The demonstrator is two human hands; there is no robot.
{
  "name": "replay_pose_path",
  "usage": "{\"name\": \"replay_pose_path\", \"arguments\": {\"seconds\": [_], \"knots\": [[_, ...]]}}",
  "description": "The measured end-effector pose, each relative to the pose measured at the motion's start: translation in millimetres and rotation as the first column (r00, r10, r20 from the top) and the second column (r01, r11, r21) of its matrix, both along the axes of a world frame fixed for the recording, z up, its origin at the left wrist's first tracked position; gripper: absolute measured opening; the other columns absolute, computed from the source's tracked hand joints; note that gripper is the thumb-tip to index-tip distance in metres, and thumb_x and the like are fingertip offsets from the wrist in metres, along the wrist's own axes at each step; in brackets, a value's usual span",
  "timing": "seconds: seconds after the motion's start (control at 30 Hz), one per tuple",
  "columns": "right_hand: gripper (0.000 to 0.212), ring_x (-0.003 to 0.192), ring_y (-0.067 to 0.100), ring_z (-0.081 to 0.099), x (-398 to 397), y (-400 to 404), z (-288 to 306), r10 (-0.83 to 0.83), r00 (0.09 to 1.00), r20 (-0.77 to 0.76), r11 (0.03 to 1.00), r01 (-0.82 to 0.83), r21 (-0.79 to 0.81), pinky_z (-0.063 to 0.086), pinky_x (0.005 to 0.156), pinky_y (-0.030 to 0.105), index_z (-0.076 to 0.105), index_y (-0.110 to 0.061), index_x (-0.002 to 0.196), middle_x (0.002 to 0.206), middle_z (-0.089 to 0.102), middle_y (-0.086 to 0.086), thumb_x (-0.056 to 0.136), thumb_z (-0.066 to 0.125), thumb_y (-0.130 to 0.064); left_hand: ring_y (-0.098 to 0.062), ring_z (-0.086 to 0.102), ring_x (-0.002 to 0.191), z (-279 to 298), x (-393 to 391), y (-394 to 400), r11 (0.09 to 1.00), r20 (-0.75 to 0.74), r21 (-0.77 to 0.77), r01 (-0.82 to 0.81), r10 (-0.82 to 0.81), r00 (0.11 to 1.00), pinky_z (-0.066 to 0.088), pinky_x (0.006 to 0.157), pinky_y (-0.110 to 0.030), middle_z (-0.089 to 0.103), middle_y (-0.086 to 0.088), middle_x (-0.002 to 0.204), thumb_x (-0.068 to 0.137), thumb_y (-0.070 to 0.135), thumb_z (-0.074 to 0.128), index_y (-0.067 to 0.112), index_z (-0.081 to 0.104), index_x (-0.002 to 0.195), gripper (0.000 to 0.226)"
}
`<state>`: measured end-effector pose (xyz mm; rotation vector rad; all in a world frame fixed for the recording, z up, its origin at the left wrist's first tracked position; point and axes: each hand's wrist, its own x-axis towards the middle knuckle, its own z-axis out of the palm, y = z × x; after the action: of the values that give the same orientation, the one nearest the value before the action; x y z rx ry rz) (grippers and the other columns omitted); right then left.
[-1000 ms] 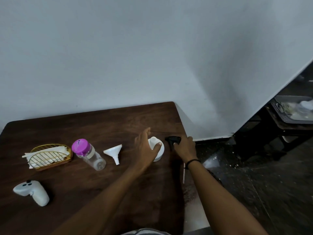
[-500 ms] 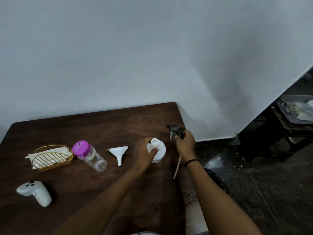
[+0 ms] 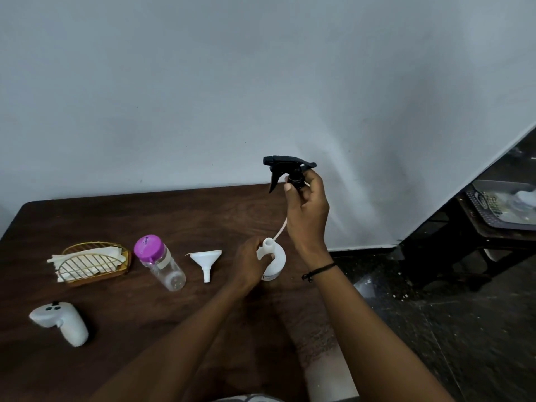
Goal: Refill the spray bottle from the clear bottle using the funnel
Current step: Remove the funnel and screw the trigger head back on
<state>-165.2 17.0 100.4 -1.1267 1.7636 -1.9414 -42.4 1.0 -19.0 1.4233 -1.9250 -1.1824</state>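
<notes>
At the dark wooden table [image 3: 145, 216] filling the lower left of the frame, your right hand [image 3: 307, 210] holds the black trigger sprayer [image 3: 285, 169] aloft at centre, fingers curled round its collar, its pale dip tube [image 3: 280, 230] trailing to the mouth of the white spray bottle [image 3: 275, 256]. Your left hand [image 3: 249, 265] wraps the bottle's left side. Left of it lie the white funnel [image 3: 206, 258], the purple-capped clear bottle [image 3: 162, 262] on its side, a gold wire napkin basket [image 3: 92, 264] and a white controller [image 3: 61, 322].
</notes>
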Motion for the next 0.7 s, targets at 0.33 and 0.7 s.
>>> {"name": "replay_pose_path", "arguments": {"seconds": [0.33, 0.7], "knots": [[0.031, 0.112, 0.013, 0.063, 12.4, 1.3, -11.8, 0.154, 0.984, -0.089, 0.987, -0.148, 0.067, 0.052, 0.095, 0.029, 0.055, -0.024, 0.124, 0.12, 0.066, 0.001, 0.096, 0.061, -0.016, -0.016, 0.057, 0.109, 1.1, 3.1, -0.2, 1.0, 0.011, 0.027, 0.005, -0.005, 1.0, 0.037, 0.089, -0.023, 0.062, -0.001, 0.116, 0.089, 0.026, 0.07, 0.008, 0.059, 0.122, 0.039], [0.038, 0.107, 0.01, 0.066, 23.6, 8.9, -66.6, 0.215, 0.961, 0.176, 0.949, -0.248, 0.193, 0.054, 0.089, 0.022, 0.054, -0.021, 0.114, 0.114, 0.067, -0.001, 0.087, 0.07, -0.001, -0.015, 0.059, 0.11, -1.8, 3.0, -2.0, 0.999, -0.044, 0.04, 0.004, -0.002, 0.999, 0.046, 0.092, -0.031, 0.063, 0.0, 0.12, 0.088, 0.029, 0.07, 0.012, 0.061, 0.122, 0.038]]}}
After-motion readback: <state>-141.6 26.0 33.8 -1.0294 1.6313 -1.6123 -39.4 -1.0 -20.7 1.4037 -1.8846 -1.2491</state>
